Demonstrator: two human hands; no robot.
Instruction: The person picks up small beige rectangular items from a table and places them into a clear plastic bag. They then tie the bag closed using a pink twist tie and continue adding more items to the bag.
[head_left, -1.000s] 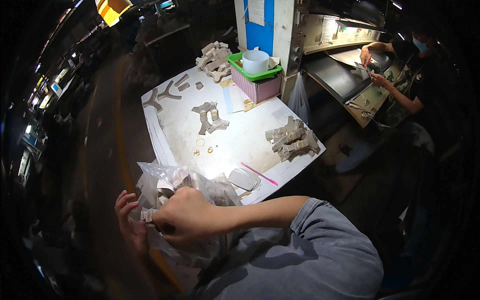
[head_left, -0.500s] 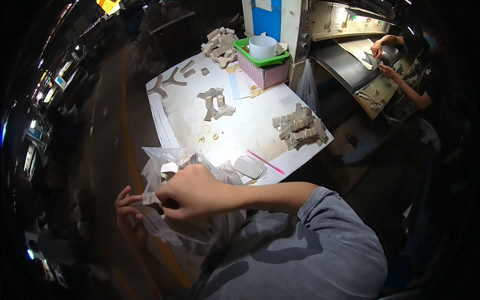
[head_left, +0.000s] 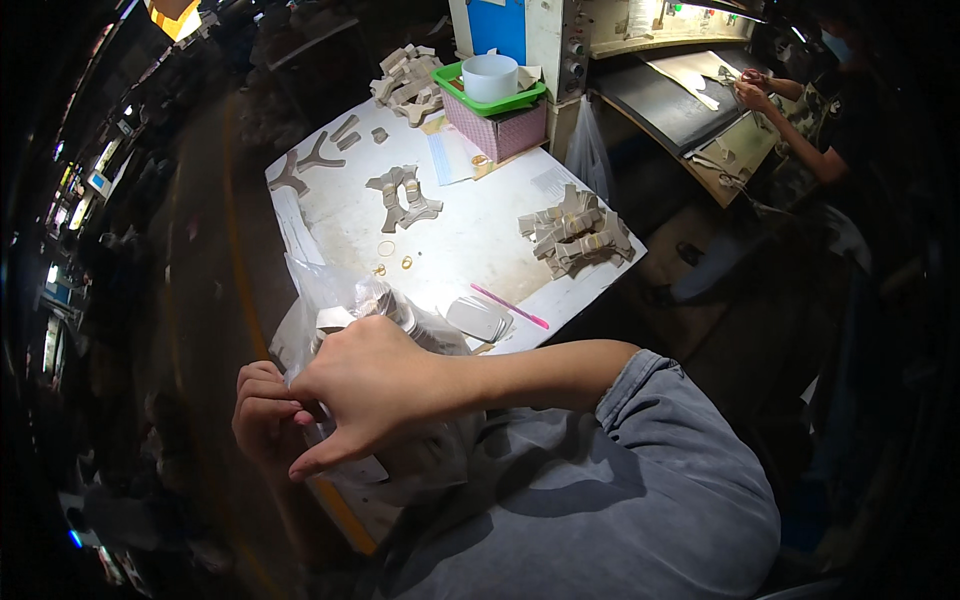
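The room was dark, with a dim yellow line along the floor [head_left: 238, 250] at the left. A white counter [head_left: 465, 225], scuffed and smudged, lay brightly lit across the middle. Beyond its right side, a co-worker [head_left: 805, 125] had both hands close together over another counter [head_left: 650, 105], which had a smooth black top. A white pillar with a blue panel [head_left: 495, 30] stood at the far side.

A clear, wrinkled plastic bag [head_left: 325, 285] was at the near left edge of the white counter, under the person's hands, with pale and grey pieces inside. The right hand [head_left: 375, 380] lay across its mouth, thumb stretched out; its other fingers were mostly hidden, so I cannot tell whether they gripped anything. The left hand [head_left: 262, 415] had its fingers curled in at the bag's edge, right against the right hand; I cannot tell what they pinched.

A pink patterned box [head_left: 500, 132] carried a green plastic tray [head_left: 522, 101] with a round white tub [head_left: 490, 78] in it. Branched, flat-sided grey pieces were heaped at the right [head_left: 575, 230]; two bundles [head_left: 402, 197] stood mid-counter. Faint printing on a sheet [head_left: 552, 182] was too small to read. Nearer lay a pink pen [head_left: 510, 306] and thin rubber bands [head_left: 407, 263]
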